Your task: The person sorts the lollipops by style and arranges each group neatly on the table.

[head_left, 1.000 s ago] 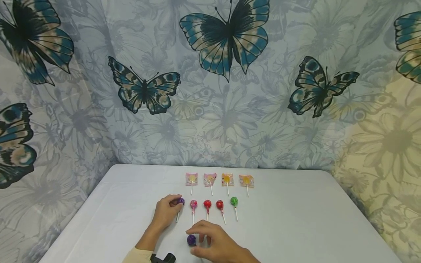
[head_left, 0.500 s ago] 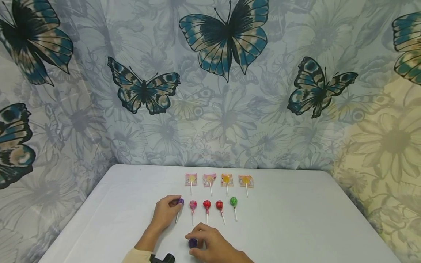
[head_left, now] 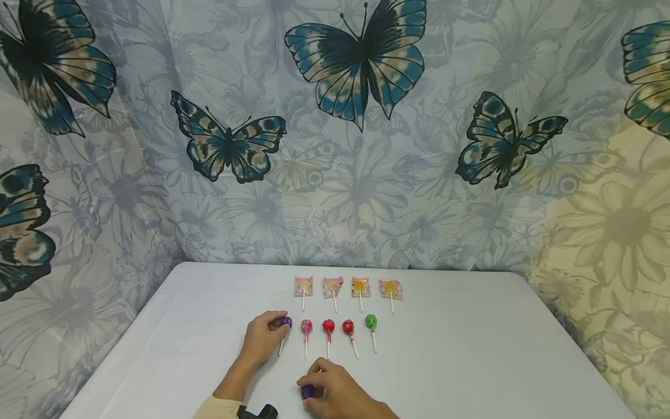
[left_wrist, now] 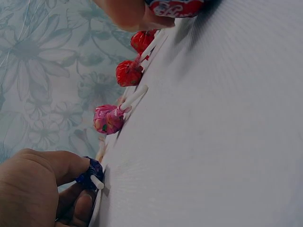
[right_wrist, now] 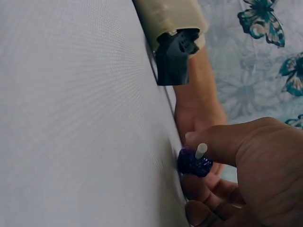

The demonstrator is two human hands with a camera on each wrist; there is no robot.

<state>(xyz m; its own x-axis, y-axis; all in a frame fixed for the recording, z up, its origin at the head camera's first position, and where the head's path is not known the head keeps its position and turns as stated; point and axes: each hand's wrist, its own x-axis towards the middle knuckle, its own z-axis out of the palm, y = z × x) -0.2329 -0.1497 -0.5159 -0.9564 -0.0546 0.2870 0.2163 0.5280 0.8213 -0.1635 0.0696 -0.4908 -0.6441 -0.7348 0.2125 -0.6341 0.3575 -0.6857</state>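
Observation:
My left hand (head_left: 260, 338) pinches the wrapped head of a purple lollipop (head_left: 285, 321) lying at the left end of the nearer row. Its white stick shows just below the fingers. Closer to the front, my right hand (head_left: 340, 389) holds a second purple lollipop (head_left: 307, 392) by its head between thumb and fingers. In the right wrist view, the stick of this lollipop (right_wrist: 193, 163) points at the camera. Beside the left hand lie a pink lollipop (head_left: 306, 326), two red lollipops (head_left: 328, 326) and a green lollipop (head_left: 371, 321).
Behind the round lollipops, a row of several flat lollipops (head_left: 360, 286) in clear wrappers lies on the white table (head_left: 471, 343). A curtain with butterflies (head_left: 230, 139) hangs behind and at the sides. A black device (head_left: 262, 412) sits on the left wrist.
My right hand has moved slightly toward the front edge and closed its thumb and fingers on the purple lollipop. The left hand has stayed on its lollipop.

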